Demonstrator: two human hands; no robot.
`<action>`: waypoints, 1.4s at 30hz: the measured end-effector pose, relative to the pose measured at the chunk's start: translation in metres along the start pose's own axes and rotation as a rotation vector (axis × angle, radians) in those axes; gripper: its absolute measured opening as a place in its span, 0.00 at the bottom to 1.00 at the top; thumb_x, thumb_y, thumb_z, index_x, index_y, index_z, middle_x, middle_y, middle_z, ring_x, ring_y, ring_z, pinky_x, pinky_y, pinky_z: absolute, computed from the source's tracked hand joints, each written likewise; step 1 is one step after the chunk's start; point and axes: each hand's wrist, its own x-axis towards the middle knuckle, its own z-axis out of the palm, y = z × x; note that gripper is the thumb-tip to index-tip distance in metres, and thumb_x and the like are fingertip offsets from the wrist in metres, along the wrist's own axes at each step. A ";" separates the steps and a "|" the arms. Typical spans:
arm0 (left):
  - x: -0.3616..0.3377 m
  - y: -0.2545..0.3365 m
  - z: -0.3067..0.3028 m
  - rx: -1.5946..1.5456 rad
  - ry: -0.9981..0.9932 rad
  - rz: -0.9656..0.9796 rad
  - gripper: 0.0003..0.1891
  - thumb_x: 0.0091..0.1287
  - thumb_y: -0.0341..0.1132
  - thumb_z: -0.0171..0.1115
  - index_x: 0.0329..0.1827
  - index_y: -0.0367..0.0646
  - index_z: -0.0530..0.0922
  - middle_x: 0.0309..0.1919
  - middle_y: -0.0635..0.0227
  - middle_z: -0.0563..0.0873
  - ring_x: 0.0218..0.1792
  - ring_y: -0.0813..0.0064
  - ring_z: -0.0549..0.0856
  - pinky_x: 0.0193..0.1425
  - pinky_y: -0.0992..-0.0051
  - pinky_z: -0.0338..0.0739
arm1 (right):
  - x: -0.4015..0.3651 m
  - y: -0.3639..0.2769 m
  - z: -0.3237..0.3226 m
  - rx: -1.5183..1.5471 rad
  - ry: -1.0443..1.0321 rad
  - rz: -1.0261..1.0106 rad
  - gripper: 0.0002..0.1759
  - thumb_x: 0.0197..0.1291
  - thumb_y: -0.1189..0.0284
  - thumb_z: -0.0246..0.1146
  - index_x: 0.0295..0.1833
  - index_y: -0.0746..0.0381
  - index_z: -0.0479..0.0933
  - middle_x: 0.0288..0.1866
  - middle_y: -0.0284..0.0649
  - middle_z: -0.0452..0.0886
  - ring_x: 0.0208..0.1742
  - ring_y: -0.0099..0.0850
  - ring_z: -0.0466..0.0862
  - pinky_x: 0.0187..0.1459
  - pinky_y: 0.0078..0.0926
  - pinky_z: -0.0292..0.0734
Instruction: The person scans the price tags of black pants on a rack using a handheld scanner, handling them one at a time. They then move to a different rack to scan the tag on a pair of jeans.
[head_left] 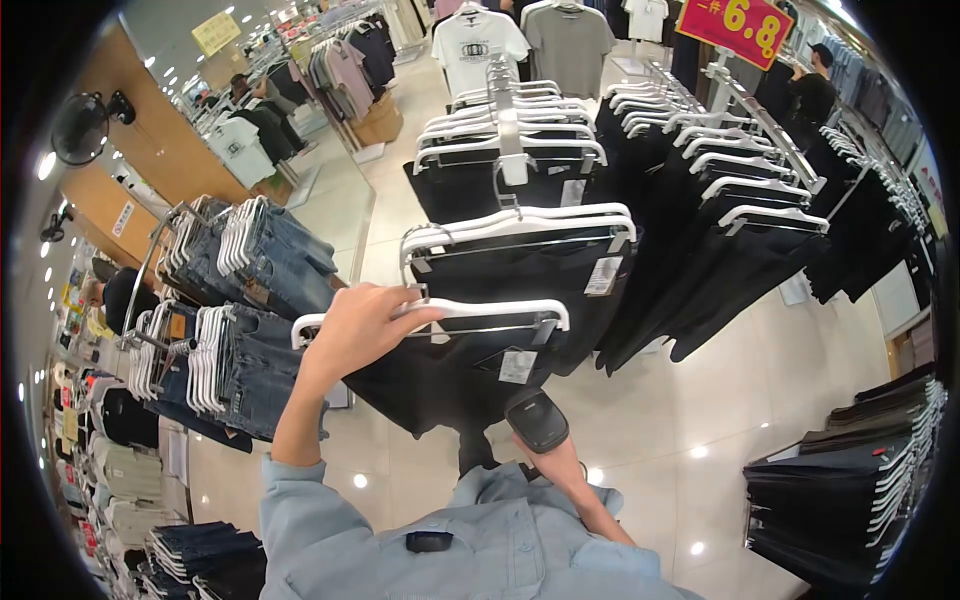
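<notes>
My left hand (362,328) is closed around the top of a white clothes hanger (490,309), near its metal hook. Black trousers (430,375) hang from the hanger's clips, and a white price tag (517,366) shows on their right side. Below that tag, my right hand (560,462) grips a black handheld scanner (538,420) with a rounded head. The scanner is apart from the tag, and most of the right fingers are hidden behind it. Just beyond the held hanger, another white hanger (540,222) carries black trousers with a tag (603,275).
Ahead, black trousers hang on a metal display rail (512,135). Another rack of black trousers (690,250) stands to the right. Jeans (270,350) hang on the left, and dark trousers (830,480) at lower right. A red price sign (738,28) hangs above. Other people stand farther off.
</notes>
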 end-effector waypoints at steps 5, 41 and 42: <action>0.051 0.021 0.020 -0.021 -0.137 0.002 0.24 0.75 0.55 0.63 0.45 0.39 0.88 0.29 0.48 0.86 0.35 0.46 0.87 0.39 0.57 0.77 | -0.012 0.009 -0.015 0.008 0.104 0.026 0.19 0.62 0.70 0.76 0.56 0.65 0.83 0.49 0.39 0.89 0.50 0.28 0.86 0.55 0.31 0.80; 0.132 -0.006 0.108 -0.081 0.285 0.161 0.24 0.70 0.54 0.69 0.46 0.37 0.89 0.37 0.54 0.89 0.37 0.50 0.88 0.42 0.59 0.82 | -0.023 0.024 -0.031 0.051 0.184 0.180 0.16 0.64 0.71 0.76 0.53 0.68 0.84 0.47 0.40 0.90 0.48 0.25 0.86 0.53 0.28 0.80; 0.130 -0.007 0.107 -0.093 0.288 0.149 0.24 0.70 0.54 0.69 0.45 0.37 0.89 0.39 0.55 0.88 0.38 0.50 0.88 0.43 0.59 0.82 | -0.023 0.024 -0.032 0.042 0.177 0.176 0.16 0.64 0.71 0.76 0.53 0.68 0.84 0.47 0.40 0.90 0.48 0.25 0.86 0.53 0.28 0.80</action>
